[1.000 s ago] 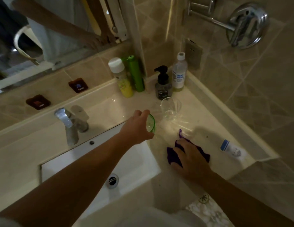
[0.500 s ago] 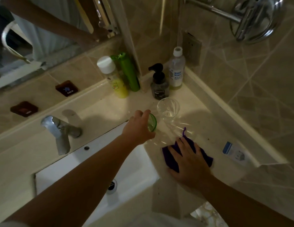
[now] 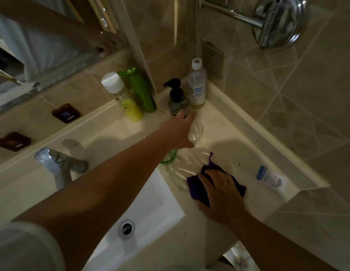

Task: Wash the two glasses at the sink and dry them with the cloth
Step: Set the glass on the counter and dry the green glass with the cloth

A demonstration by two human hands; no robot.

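A green glass [image 3: 169, 157] stands on the counter at the sink's right edge, partly hidden under my left wrist. Just behind it is a clear glass [image 3: 197, 132]. My left hand [image 3: 178, 130] reaches over the green glass, its fingers and thumb apart around the clear glass; I cannot tell whether they touch it. A purple cloth [image 3: 194, 189] lies on the counter to the right of the basin. My right hand [image 3: 219, 190] rests flat on it, fingers spread.
The white basin [image 3: 150, 194], with its drain [image 3: 126, 228], is below my left arm, and the chrome tap [image 3: 57, 165] is at left. A yellow bottle [image 3: 128, 103], green bottle [image 3: 141, 89], black pump bottle [image 3: 177, 100] and clear bottle [image 3: 197, 87] line the back corner. A small tube [image 3: 268, 177] lies at right.
My left hand has let go of the green glass, which now stands on the counter, and has moved back to the clear glass. My right hand stays on the cloth.
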